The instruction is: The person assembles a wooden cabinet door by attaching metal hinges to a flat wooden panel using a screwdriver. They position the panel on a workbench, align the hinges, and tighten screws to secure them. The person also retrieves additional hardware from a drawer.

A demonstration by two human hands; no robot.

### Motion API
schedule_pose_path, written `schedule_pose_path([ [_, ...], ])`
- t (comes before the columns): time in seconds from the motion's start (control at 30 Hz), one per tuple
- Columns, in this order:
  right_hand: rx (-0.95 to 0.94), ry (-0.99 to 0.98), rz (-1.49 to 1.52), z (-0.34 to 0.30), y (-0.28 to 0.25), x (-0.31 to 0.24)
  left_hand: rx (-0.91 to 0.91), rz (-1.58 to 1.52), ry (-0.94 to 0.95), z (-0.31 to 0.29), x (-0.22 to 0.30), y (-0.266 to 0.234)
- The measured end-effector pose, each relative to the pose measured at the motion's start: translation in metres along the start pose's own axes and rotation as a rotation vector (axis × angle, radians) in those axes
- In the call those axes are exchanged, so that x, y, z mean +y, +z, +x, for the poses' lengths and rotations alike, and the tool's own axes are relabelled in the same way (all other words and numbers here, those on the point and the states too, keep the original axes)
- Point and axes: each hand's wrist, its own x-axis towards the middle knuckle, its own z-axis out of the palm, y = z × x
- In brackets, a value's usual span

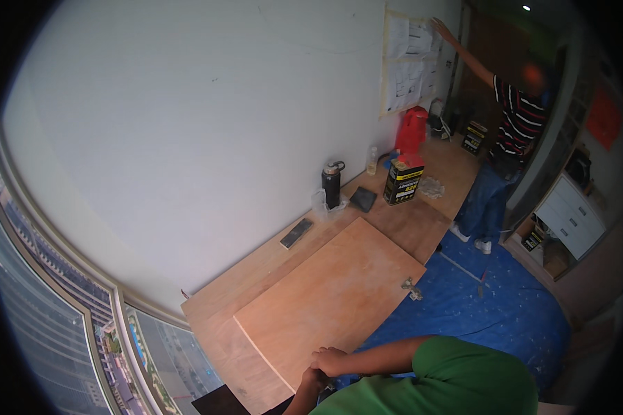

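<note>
Head view, as I watch from afar: the plywood panel (339, 283) lies flat on the wooden bench (218, 304), set at a slant, with the two hands together at its near edge. I see the right hand (331, 360) resting over the left hand (315, 377), fingers curled; whether either one pinches anything, or touches the panel, I cannot tell.

Along the panel's left edge I have a strip of benchtop running toward the window (152, 346). Between the panel and the wall (159, 138) another strip shows, where a phone (296, 234) lies near the far edge. Farther along stand a dark bottle (331, 187) in a clear plastic bag, then a flat black object (363, 199) and a black can (403, 181); these narrow my room at the far end.

A metal fitting (412, 288) sits at the panel's right edge. Past that side I get my widest spread, the blue floor sheet (526, 304), with a long thin tool across its upper part. At its far border a co-worker (518, 121) in a striped shirt stands beside the bench, one arm raised toward the wall papers (407, 76).
</note>
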Motion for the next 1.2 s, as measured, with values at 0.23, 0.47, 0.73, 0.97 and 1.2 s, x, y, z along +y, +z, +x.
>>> schedule_pose_path([
  [0.23, -0.117, 0.417, 0.301, 0.005, 0.005, -0.009, 0.113, -0.078, -0.089, 0.026, 0.004, -0.03],
  [0.47, 0.04, -0.029, 0.001, -0.002, 0.009, -0.007, 0.036, 0.017, -0.034, -0.006, 0.0, -0.003],
  [0.73, -0.088, 0.48, 0.261, 0.003, 0.011, -0.017, 0.141, 0.023, -0.054, -0.006, 0.002, 0.004],
  [0.97, 0.049, 0.07, 0.018, -0.002, 0.014, -0.01, 0.035, 0.106, 0.01, -0.027, -0.001, 0.014],
  [1.2, -0.018, 0.118, 0.067, -0.003, 0.022, -0.006, 0.094, 0.067, 0.027, -0.01, -0.002, 0.002],
])
